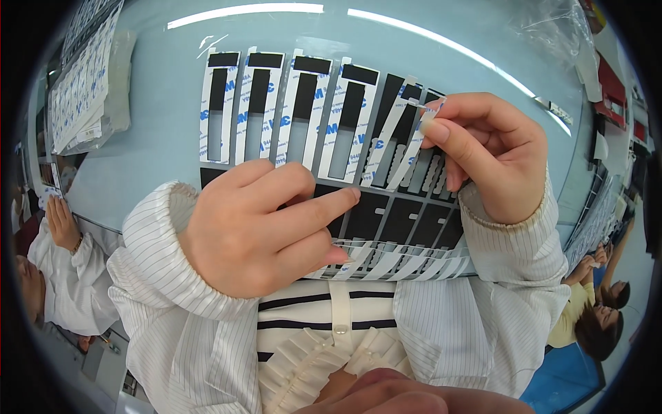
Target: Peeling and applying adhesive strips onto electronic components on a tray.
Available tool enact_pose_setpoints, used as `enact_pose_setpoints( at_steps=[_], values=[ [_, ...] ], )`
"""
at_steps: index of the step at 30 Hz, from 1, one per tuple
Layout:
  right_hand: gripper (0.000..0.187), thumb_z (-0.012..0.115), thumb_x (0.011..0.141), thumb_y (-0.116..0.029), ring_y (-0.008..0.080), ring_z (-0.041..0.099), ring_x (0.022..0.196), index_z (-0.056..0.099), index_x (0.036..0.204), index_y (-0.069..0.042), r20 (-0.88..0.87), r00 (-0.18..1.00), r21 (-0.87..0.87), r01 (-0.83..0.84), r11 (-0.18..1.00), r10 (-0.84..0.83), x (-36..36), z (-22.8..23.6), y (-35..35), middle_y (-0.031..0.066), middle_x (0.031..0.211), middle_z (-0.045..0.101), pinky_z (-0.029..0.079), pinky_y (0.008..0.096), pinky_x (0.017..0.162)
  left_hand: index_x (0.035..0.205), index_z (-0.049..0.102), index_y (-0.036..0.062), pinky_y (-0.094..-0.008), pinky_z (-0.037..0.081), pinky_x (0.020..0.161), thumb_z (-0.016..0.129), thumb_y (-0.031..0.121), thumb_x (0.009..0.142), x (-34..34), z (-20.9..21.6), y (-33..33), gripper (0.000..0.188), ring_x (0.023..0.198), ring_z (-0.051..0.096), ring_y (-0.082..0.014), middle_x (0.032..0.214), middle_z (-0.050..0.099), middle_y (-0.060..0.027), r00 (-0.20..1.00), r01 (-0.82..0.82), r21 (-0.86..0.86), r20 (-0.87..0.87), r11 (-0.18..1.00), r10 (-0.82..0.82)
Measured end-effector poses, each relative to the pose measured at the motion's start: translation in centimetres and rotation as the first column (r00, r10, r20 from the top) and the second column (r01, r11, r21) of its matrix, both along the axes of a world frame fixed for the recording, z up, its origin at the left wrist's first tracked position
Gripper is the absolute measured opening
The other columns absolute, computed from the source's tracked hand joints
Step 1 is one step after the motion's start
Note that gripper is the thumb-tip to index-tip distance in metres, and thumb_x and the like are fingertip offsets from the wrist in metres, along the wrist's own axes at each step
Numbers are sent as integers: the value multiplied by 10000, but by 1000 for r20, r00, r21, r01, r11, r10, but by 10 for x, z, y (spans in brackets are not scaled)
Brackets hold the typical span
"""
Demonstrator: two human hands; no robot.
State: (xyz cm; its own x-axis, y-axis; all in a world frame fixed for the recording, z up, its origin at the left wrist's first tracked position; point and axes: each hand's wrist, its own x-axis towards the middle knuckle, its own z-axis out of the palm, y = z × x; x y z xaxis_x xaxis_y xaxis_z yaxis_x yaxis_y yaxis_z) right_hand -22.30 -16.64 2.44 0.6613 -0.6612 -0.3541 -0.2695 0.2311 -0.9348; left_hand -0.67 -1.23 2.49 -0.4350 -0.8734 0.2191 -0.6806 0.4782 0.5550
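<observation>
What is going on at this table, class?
A person in a striped white coat works over a sheet of black adhesive strips lying on a pale blue table. The right hand pinches a white backing strip that is lifted off the sheet at a slant. The left hand presses its forefinger on the sheet. Other people sit at both sides.
</observation>
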Motion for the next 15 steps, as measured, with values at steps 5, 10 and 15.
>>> enact_pose_setpoints(
  at_steps=[5, 10, 15],
  values=[
    [133, 689, 918, -2, 59, 608, 590, 675, 1039, 52, 6, 1000, -39, 12, 999, -12, 0, -2, 2, 132, 929, 717, 443, 161, 456, 646, 562, 84, -310, 419, 560, 815, 286, 685, -1, -1, -1, 325, 685, 516, -206, 1098, 740, -83, 1000, -4, -7, -9, 1000, 4],
    [132, 689, 917, 3, 57, 608, 590, 675, 1039, 52, -4, 1000, -44, 0, 999, 0, -1, 0, 2, 132, 931, 717, 440, 159, 457, 643, 564, 80, -309, 421, 559, 815, 282, 684, 0, 0, -1, 325, 681, 512, -205, 1098, 740, -88, 1000, 0, -8, -7, 1000, 0],
    [130, 690, 914, 9, 48, 591, 569, 678, 1038, 48, -17, 1000, -59, 4, 998, -5, 1, 1, 3, 124, 911, 718, 424, 153, 455, 644, 570, 75, -306, 426, 564, 816, 278, 672, 0, 0, -1, 320, 677, 505, -205, 1092, 740, -90, 1000, 4, -6, -9, 1000, -4]
  ],
)
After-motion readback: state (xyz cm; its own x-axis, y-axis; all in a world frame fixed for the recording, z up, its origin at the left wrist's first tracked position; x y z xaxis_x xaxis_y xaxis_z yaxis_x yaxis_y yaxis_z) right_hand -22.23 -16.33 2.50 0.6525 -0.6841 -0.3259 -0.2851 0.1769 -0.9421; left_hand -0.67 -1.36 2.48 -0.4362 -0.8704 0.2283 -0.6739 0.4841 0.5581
